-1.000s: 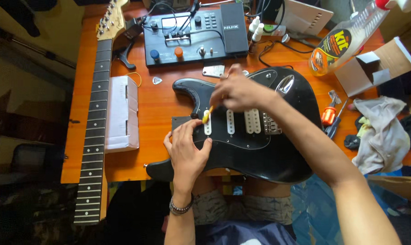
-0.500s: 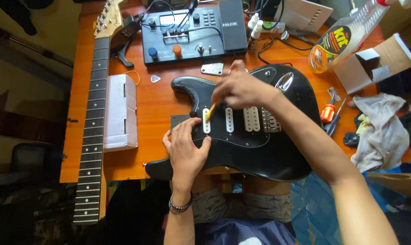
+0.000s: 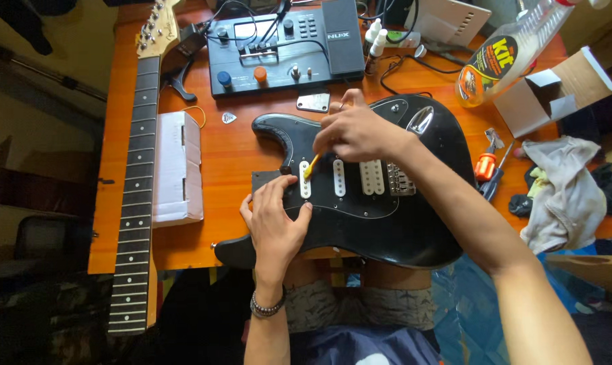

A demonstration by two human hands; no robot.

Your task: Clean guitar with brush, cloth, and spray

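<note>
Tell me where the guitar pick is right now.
In the head view, the guitar pick lies on the table, between the white box and the black guitar body.

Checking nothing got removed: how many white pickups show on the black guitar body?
3: neck pickup beside the left hand, middle pickup, wider bridge pickup. The right hand hides none.

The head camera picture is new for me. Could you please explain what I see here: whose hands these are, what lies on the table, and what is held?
The camera sits on a person's head and looks down, so both hands are that person's own. On the orange table lies a black electric guitar body without its neck; the detached guitar neck lies at the left beside a white box. The left hand presses on the body beside a white pickup. The right hand holds a small yellow tool pointed at that pickup. Behind stand an effects pedal unit and a plastic bottle.
</note>
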